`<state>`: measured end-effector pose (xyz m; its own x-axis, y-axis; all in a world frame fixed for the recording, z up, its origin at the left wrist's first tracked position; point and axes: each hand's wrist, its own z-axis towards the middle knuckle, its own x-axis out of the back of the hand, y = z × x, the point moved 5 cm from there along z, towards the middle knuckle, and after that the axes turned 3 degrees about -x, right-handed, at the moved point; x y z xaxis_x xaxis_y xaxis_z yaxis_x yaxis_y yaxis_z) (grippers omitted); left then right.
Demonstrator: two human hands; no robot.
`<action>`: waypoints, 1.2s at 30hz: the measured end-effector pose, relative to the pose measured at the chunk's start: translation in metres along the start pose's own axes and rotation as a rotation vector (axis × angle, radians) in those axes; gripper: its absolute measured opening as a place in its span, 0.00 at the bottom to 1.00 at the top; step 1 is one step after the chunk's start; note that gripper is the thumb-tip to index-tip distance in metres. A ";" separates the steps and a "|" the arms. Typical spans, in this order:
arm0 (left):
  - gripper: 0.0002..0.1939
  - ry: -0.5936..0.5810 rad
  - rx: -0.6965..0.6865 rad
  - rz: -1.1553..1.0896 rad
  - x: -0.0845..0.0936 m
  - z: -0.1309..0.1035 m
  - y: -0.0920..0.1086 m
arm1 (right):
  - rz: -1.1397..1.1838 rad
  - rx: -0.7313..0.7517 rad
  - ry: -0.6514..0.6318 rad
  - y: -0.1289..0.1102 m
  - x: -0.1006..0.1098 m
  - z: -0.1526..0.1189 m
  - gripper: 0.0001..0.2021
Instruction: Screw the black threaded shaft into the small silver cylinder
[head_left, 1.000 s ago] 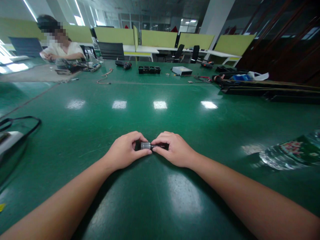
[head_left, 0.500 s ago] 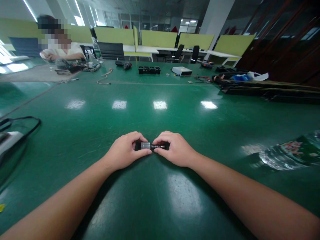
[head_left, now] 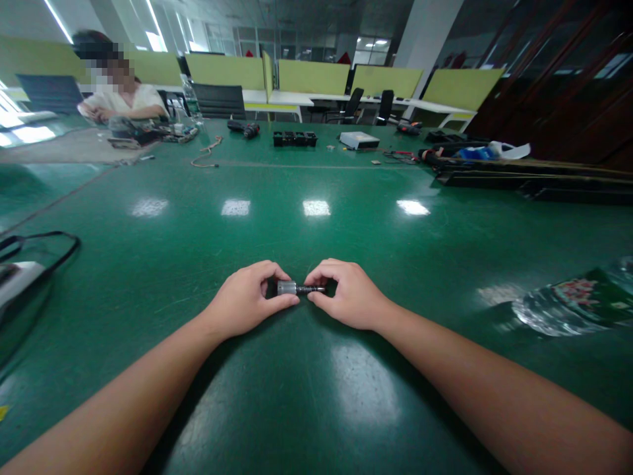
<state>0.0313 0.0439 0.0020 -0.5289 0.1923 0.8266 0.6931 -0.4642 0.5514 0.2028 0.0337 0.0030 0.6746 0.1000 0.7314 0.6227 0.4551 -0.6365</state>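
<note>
A small metal cylinder with a dark, ridged shaft [head_left: 287, 287] lies level just above or on the green tabletop [head_left: 277, 231], between my two hands. My left hand [head_left: 251, 293] is closed round the thick silver end, thumb on the near side and fingers on the far side. The thin shaft points right, and my right hand [head_left: 349, 293] has its thumb and fingertips curled round it. A short stretch of dark shaft shows between the two hands. Whether the part rests on the table is hard to tell.
A clear plastic bottle [head_left: 573, 300] lies at the right. At the left edge are a white device [head_left: 20, 280] and a black cable [head_left: 62, 237]. Farther back stand a black tray [head_left: 295, 138], a grey box [head_left: 359, 140] and a power drill [head_left: 244, 128]. A person [head_left: 126, 99] sits at the far left.
My right fingertips have shifted slightly right along the shaft, so the gap between my hands is a little wider. My left hand keeps its grip.
</note>
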 end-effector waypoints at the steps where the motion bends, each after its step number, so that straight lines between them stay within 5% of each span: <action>1: 0.16 -0.001 0.000 -0.003 0.000 0.000 0.000 | -0.008 -0.003 0.002 0.000 0.000 0.000 0.05; 11: 0.16 0.047 0.051 -0.036 0.005 0.002 0.000 | -0.185 -0.208 0.155 0.019 0.011 0.001 0.06; 36: 0.20 -0.004 -0.022 0.012 0.002 -0.001 0.003 | 0.068 -0.060 0.024 0.003 -0.001 0.000 0.13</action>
<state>0.0315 0.0418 0.0053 -0.5186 0.1901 0.8336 0.6884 -0.4854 0.5390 0.2041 0.0352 0.0007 0.7247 0.1074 0.6806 0.5976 0.3938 -0.6984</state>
